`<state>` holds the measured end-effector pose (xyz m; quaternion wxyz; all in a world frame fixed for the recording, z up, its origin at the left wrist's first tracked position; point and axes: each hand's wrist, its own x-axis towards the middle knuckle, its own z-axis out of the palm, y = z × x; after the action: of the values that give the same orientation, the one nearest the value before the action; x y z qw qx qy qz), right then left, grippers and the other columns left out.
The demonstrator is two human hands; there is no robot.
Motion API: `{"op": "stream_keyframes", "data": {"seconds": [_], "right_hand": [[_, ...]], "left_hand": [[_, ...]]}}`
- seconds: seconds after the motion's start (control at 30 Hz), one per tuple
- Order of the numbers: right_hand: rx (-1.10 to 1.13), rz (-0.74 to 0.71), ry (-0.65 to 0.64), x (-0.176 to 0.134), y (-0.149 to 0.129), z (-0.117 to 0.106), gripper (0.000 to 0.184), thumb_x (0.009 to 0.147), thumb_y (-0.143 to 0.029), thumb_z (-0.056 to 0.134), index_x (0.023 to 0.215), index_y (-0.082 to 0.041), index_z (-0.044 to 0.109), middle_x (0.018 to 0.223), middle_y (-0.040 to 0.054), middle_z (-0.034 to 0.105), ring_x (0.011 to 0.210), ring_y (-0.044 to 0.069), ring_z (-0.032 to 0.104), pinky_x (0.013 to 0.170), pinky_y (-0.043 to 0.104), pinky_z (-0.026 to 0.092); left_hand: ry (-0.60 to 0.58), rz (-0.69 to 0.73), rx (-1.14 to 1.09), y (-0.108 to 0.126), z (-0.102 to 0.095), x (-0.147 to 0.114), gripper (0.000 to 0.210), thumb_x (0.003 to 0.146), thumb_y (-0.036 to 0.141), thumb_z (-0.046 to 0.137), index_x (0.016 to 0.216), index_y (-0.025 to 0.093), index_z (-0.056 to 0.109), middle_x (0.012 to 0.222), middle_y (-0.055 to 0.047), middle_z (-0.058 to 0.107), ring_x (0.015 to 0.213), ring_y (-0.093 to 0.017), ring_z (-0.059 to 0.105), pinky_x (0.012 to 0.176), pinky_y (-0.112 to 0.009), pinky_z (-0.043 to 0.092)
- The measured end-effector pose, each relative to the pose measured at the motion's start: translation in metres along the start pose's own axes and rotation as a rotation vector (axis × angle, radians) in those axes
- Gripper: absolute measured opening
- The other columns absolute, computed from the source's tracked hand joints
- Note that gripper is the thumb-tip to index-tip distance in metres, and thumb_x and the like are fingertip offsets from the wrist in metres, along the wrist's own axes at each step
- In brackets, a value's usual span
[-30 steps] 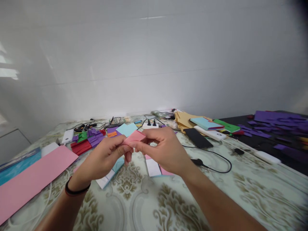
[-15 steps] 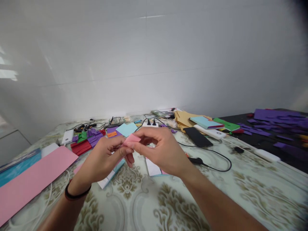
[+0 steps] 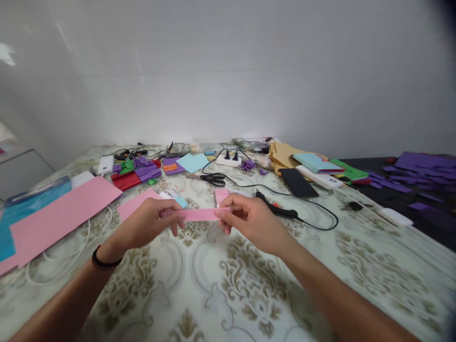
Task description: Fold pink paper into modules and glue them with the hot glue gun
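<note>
A narrow strip of pink paper (image 3: pixel 201 214) is stretched level between my two hands, above the patterned tablecloth (image 3: pixel 199 285). My left hand (image 3: pixel 151 223) pinches its left end between thumb and fingers. At the other end, my right hand (image 3: pixel 249 218) grips the strip the same way. Behind the hands lie a pink sheet (image 3: pixel 137 202) and a small piece of pink paper (image 3: pixel 221 195), both partly covered by them. A black glue gun with a cord (image 3: pixel 278 206) rests just beyond my right hand.
Large pink paper (image 3: pixel 67 213) covers a blue packet (image 3: pixel 35 197) at left. Scissors (image 3: pixel 213 179), a power strip (image 3: pixel 228 160) and light blue sheets (image 3: pixel 194 162) lie at the back. A black phone (image 3: pixel 298 182) lies right, with purple paper pieces (image 3: pixel 423 166) on a dark surface beyond.
The pink paper, held bunched or folded between close fingers before, is now drawn out flat as a strip. My hands have moved apart, and the view has tilted down.
</note>
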<state>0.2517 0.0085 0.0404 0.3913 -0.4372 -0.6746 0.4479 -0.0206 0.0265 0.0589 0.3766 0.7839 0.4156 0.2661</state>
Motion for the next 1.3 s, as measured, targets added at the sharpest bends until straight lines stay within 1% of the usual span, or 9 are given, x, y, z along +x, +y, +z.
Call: {"op": "stream_keyframes", "data": {"seconds": [0.13,0.3,0.47,0.63,0.73,0.83,0.97,1.13,1.3], "right_hand": [[0.032,0.129,-0.171,-0.012,0.039,0.014,0.018,0.094,-0.037,0.068,0.09,-0.02,0.065,0.081,0.0038,0.079,0.069,0.018,0.071,0.068,0.029,0.053],[-0.097,0.14,-0.282,-0.02,0.047,0.038,0.022,0.095,-0.032,0.065,0.082,-0.018,0.075,0.082,0.0043,0.078,0.075,0.019,0.07,0.07,0.028,0.05],[0.053,0.152,-0.294,-0.028,0.044,0.059,0.026,0.1,-0.036,0.058,0.086,-0.017,0.07,0.08,0.0048,0.076,0.072,0.019,0.072,0.072,0.029,0.053],[-0.154,0.057,-0.207,-0.031,0.044,0.057,0.033,0.1,-0.041,0.06,0.077,-0.018,0.066,0.071,0.001,0.067,0.066,0.016,0.061,0.059,0.025,0.041],[-0.109,0.027,-0.129,-0.033,0.046,0.053,0.031,0.097,-0.04,0.067,0.078,-0.016,0.071,0.071,0.001,0.068,0.068,0.015,0.058,0.061,0.025,0.04],[0.007,0.001,-0.074,-0.035,0.047,0.053,0.034,0.095,-0.044,0.072,0.076,-0.016,0.073,0.067,0.0003,0.064,0.063,0.014,0.053,0.062,0.026,0.04],[0.158,-0.058,-0.011,-0.036,0.047,0.056,0.032,0.094,-0.046,0.075,0.079,-0.017,0.078,0.074,0.0021,0.064,0.07,0.016,0.057,0.065,0.028,0.043],[0.232,-0.054,-0.035,-0.035,0.046,0.057,0.033,0.089,-0.046,0.08,0.073,-0.017,0.078,0.073,0.0009,0.06,0.068,0.014,0.054,0.061,0.027,0.039],[0.307,0.066,-0.044,-0.037,0.045,0.059,0.033,0.081,-0.043,0.087,0.07,-0.016,0.071,0.065,-0.0032,0.055,0.06,0.011,0.05,0.055,0.025,0.037]], "left_hand": [[0.058,-0.165,-0.278,-0.03,0.01,-0.01,0.018,0.083,0.034,0.083,0.083,0.016,0.078,0.068,-0.004,0.079,0.06,-0.018,0.075,0.057,-0.023,0.054],[0.205,-0.119,-0.399,-0.034,0.036,-0.013,0.022,0.087,0.036,0.077,0.078,0.016,0.077,0.063,-0.002,0.075,0.056,-0.015,0.069,0.058,-0.024,0.054],[0.103,-0.125,-0.327,-0.031,0.064,-0.02,0.031,0.095,0.038,0.069,0.076,0.014,0.075,0.065,-0.003,0.073,0.058,-0.014,0.066,0.059,-0.024,0.051],[-0.035,-0.024,-0.053,-0.034,0.075,-0.028,0.035,0.1,0.032,0.062,0.069,0.015,0.065,0.062,0.0,0.064,0.057,-0.01,0.054,0.056,-0.022,0.037],[-0.108,0.07,0.05,-0.034,0.079,-0.032,0.032,0.101,0.032,0.061,0.073,0.015,0.063,0.063,0.002,0.06,0.058,-0.01,0.05,0.057,-0.023,0.035],[-0.104,0.118,0.012,-0.03,0.081,-0.034,0.03,0.103,0.029,0.06,0.076,0.016,0.062,0.068,0.002,0.061,0.064,-0.01,0.054,0.063,-0.023,0.038],[-0.071,0.192,-0.014,-0.025,0.08,-0.034,0.037,0.107,0.025,0.055,0.071,0.018,0.052,0.065,0.005,0.049,0.062,-0.009,0.046,0.063,-0.024,0.034],[-0.165,0.216,-0.045,-0.024,0.075,-0.036,0.038,0.108,0.022,0.052,0.07,0.019,0.046,0.065,0.005,0.043,0.061,-0.01,0.04,0.062,-0.027,0.032],[-0.242,0.152,-0.099,-0.022,0.076,-0.036,0.035,0.109,0.028,0.048,0.078,0.018,0.058,0.074,0.001,0.056,0.067,-0.013,0.049,0.067,-0.027,0.04]]}}
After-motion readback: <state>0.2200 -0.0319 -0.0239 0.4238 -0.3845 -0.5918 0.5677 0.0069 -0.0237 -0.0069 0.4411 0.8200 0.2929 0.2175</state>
